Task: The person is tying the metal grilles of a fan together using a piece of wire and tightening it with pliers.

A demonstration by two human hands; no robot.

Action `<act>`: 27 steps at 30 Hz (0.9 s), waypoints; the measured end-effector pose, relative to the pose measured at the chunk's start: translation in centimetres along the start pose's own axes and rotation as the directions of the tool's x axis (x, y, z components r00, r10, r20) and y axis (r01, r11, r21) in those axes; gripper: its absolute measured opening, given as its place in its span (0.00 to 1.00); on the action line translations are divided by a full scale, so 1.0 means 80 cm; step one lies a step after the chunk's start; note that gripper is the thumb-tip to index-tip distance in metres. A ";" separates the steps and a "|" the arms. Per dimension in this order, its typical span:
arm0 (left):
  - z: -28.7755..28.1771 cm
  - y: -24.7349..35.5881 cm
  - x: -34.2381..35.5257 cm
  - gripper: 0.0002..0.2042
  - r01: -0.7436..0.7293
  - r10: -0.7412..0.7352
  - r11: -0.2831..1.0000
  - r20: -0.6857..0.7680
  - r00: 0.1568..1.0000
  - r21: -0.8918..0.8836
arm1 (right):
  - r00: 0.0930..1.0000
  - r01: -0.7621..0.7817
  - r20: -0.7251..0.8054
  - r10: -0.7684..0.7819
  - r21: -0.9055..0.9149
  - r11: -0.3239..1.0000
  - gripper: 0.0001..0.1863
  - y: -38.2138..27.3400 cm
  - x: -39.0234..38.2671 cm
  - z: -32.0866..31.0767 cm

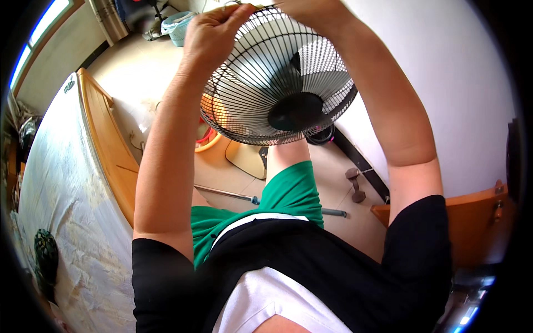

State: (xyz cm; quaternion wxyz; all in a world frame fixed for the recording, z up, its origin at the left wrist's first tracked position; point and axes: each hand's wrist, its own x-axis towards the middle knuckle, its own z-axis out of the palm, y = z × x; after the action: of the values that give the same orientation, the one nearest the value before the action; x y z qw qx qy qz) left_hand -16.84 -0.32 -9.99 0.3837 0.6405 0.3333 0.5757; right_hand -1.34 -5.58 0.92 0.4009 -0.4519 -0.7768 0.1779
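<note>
A black wire fan guard (pixel 256 100) with a dark central disc (pixel 295 111) is held up at the top middle, grey and dark blades showing through it. My left hand (pixel 216 30) has its fingers closed at the upper left rim, where a small wire loop shows. At the upper right rim is my right hand (pixel 302 11), mostly cut off by the picture's edge, so its fingers are hidden.
A wooden bed (pixel 105 155) with a pale cover stands at left. A white wall (pixel 438 83) and wooden furniture (pixel 455 222) are at right. On the tiled floor lie a dumbbell (pixel 355 186) and metal bar (pixel 227 194), near an orange basin (pixel 206 144). A blue basket (pixel 176 30) sits farther back.
</note>
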 end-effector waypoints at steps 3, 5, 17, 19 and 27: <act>0.007 0.011 -0.005 0.15 -0.069 0.077 0.988 -0.052 0.996 0.135 | 0.910 0.124 -0.389 -0.143 -0.074 0.989 0.10 0.009 -0.065 -0.049; 0.010 0.021 -0.006 0.15 -0.081 0.087 0.974 -0.021 0.996 0.209 | 0.696 0.099 -0.712 -0.097 -0.040 0.994 0.13 0.067 -0.135 -0.081; -0.006 0.006 0.005 0.17 -0.096 0.097 0.991 0.000 0.995 0.096 | 0.786 -0.098 0.183 0.590 0.980 -0.173 0.20 0.307 -0.365 0.149; -0.008 0.007 0.007 0.16 -0.058 0.060 0.995 -0.024 0.998 0.081 | 0.776 -0.139 0.249 0.580 0.964 -0.227 0.22 0.298 -0.356 0.171; 0.014 0.034 -0.010 0.15 -0.042 0.042 0.999 -0.011 0.999 0.019 | 0.768 -0.153 0.146 0.623 0.987 -0.042 0.23 0.238 -0.353 0.188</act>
State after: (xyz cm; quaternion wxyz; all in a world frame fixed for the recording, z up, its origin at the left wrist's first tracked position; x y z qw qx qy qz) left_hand -15.87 -2.43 -8.04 0.3634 0.6475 0.3274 0.5843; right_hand 5.20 -18.10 -33.56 0.6533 -0.2944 -0.1995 0.6684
